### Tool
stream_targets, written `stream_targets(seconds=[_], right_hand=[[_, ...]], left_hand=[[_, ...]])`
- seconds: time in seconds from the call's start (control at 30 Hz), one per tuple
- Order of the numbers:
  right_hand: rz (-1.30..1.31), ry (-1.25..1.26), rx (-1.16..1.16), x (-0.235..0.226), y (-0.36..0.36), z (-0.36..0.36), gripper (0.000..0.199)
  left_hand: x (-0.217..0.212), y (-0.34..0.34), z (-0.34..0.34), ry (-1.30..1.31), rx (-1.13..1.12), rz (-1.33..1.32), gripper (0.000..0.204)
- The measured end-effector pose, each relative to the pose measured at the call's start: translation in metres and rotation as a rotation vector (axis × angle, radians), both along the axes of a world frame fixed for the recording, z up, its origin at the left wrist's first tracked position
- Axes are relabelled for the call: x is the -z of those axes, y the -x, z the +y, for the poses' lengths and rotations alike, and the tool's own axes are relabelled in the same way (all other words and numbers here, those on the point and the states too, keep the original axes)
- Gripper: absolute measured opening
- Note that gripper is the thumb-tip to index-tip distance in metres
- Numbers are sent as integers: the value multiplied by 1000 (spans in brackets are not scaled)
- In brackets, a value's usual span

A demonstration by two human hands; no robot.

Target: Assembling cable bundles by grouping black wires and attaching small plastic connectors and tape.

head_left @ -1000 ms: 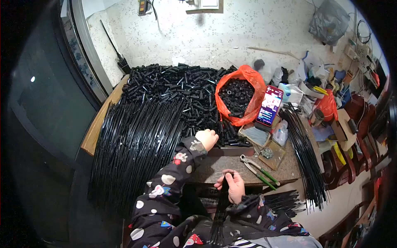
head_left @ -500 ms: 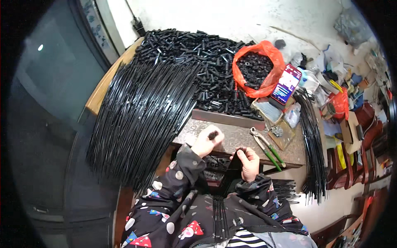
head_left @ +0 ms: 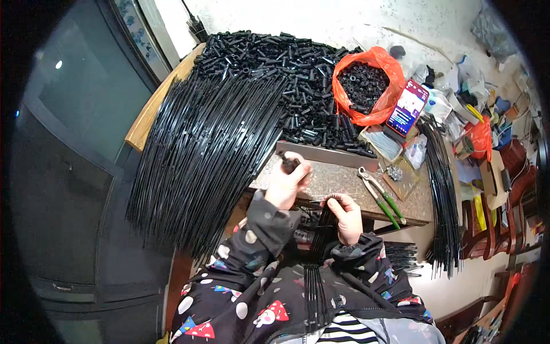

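- Left hand (head_left: 285,188): fingers curled tight around a black part (head_left: 290,165) — over the table's (head_left: 338,178) near side;
- Right hand (head_left: 347,222): thumb and fingers pinched on black rods (head_left: 325,225) — nearer and to the right;
- Pliers (head_left: 378,186): on the table, right of both hands;
- Tubes (head_left: 258,54): heaped far, beside the red bag (head_left: 396,86).

A head-worn fisheye looks down on the nearby table (head_left: 333,179).
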State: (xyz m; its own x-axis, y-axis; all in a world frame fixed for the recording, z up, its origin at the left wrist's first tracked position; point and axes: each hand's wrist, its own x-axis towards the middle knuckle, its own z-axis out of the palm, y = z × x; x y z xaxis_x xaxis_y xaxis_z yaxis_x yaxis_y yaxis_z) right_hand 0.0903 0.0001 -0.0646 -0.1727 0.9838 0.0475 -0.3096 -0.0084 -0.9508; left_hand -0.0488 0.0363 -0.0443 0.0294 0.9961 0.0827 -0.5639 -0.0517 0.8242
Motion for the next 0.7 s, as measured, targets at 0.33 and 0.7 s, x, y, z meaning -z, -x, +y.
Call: stream_targets(seconds=[0.33, 0.7], right_hand=[[275, 124, 215, -6, 21, -18, 16], [297, 107, 189, -8, 21, -19, 14]], left_hand=[[26, 6, -36, 310, 450, -372, 26], [33, 8, -36, 277, 442, -243, 24]])
